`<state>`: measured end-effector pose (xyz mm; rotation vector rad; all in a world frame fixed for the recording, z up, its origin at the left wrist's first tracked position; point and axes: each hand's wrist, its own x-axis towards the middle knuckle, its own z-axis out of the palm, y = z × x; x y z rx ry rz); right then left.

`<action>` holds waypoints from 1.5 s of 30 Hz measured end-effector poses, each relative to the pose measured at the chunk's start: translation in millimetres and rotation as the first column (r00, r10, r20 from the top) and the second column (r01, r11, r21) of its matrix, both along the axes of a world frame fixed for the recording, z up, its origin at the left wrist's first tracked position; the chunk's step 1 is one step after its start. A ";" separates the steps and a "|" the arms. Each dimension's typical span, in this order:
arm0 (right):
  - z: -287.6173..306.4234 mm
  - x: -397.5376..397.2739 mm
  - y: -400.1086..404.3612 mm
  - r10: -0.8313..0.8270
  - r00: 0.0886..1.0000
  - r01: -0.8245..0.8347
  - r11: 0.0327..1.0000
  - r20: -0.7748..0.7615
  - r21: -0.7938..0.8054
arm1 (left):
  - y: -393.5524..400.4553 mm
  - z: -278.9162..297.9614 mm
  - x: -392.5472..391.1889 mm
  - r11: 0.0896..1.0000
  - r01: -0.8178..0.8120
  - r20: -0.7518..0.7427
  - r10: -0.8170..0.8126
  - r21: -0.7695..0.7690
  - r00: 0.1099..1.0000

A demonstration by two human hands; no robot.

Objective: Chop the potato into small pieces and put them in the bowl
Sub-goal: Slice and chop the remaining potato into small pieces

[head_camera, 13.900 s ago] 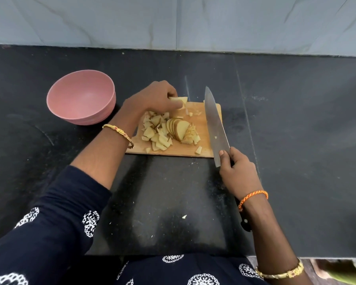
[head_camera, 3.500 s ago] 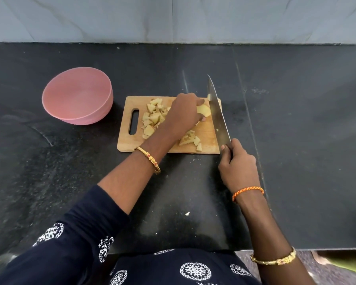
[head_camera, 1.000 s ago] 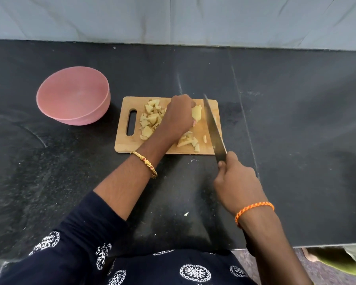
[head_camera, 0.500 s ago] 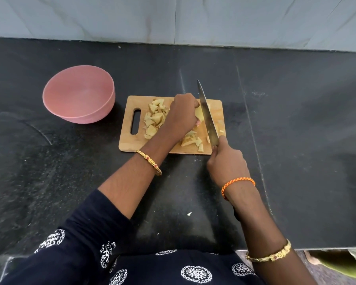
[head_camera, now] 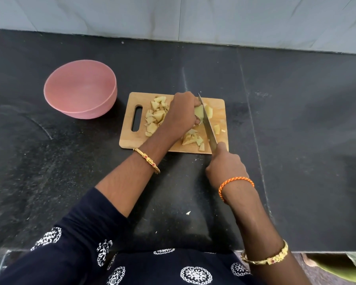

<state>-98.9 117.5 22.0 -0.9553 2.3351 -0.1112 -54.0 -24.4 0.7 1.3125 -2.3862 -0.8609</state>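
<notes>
While the left hand [head_camera: 182,114] pins the potato [head_camera: 198,113], the knife [head_camera: 207,122] cuts beside it.

On the black desk [head_camera: 296,140], the left hand [head_camera: 181,116] pins a potato chunk [head_camera: 198,112] on the wooden cutting board [head_camera: 130,140] while the right hand [head_camera: 226,167] presses the knife [head_camera: 208,125] through it, chopped pieces [head_camera: 155,116] heaped toward the pink bowl [head_camera: 80,89] near the desk's far left.
</notes>
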 end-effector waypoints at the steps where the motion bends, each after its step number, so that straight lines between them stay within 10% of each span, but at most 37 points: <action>1: 0.8 -0.9 2.6 0.004 1.000 -0.004 1.000 0.008 0.006 | -0.3 -0.5 0.3 1.000 0.003 0.001 -0.003 -0.001 1.000; 13: 9.3 -2.3 25.6 0.015 0.999 -0.020 0.984 -0.031 -0.177 | 1.7 1.5 2.9 1.000 -0.020 -0.028 0.020 -0.014 0.999; 45: 8.9 -21.9 11.4 0.150 0.989 -0.150 0.988 0.002 0.028 | -5.5 -5.5 5.6 0.999 -0.024 -0.122 0.020 -0.033 0.992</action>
